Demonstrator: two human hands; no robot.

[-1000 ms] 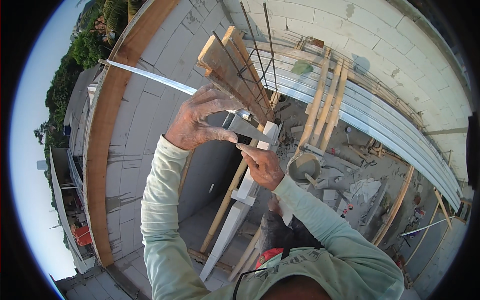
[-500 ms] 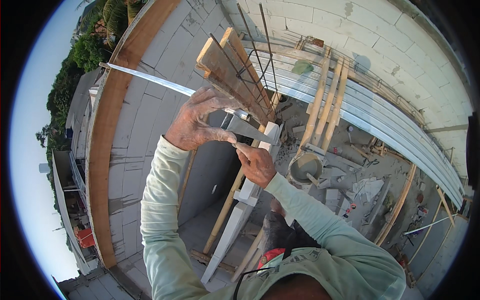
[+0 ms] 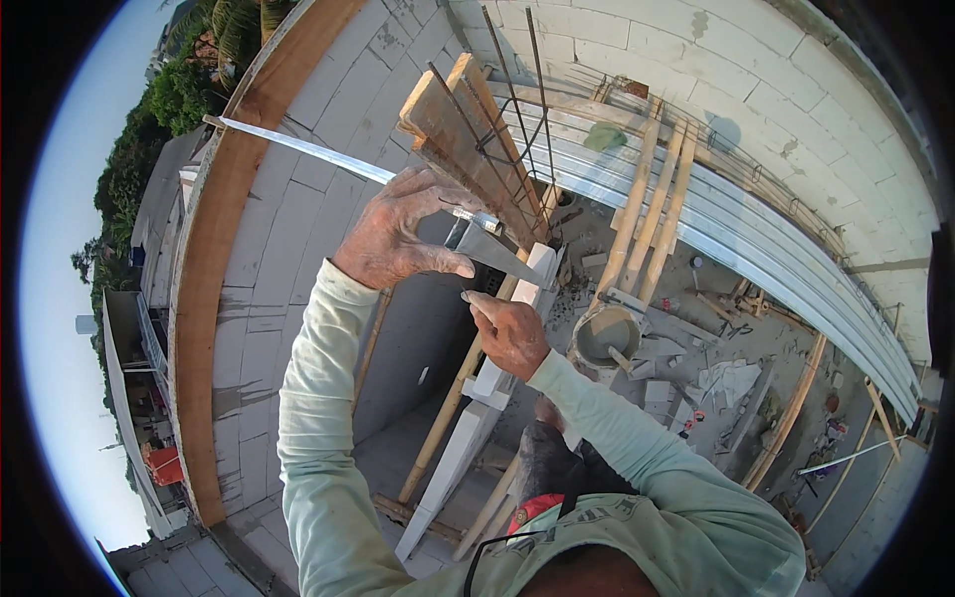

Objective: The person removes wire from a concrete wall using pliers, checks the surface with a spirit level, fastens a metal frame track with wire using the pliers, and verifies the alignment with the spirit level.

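Observation:
A long shiny metal bar point(image 3: 303, 149) runs from the timber-edged wall at the left to my left hand point(image 3: 403, 231). The left fingers curl over the bar, while the thumb stands apart below. Just past those fingers shows a short bright metal end point(image 3: 481, 220); whether it belongs to the bar is hidden. Beside it, a grey tapered metal piece point(image 3: 489, 252) reaches to the pale block wall point(image 3: 542, 264). Below the left thumb, my right hand point(image 3: 512, 333) is closed in a pinch. A tiny light tip pokes from its fingers, too small to name.
A rough wooden board point(image 3: 463, 149) and upright steel bars point(image 3: 542, 99) stand beyond my hands. To the right lie a round mortar bucket point(image 3: 609, 338), wooden poles point(image 3: 652, 204) and long metal sheets point(image 3: 756, 224). A deep recess point(image 3: 423, 328) drops left of the block wall.
My right fingertips have parted from my left thumb, leaving a gap between the hands. The left hand still lies on the bar. The whole view has shifted slightly.

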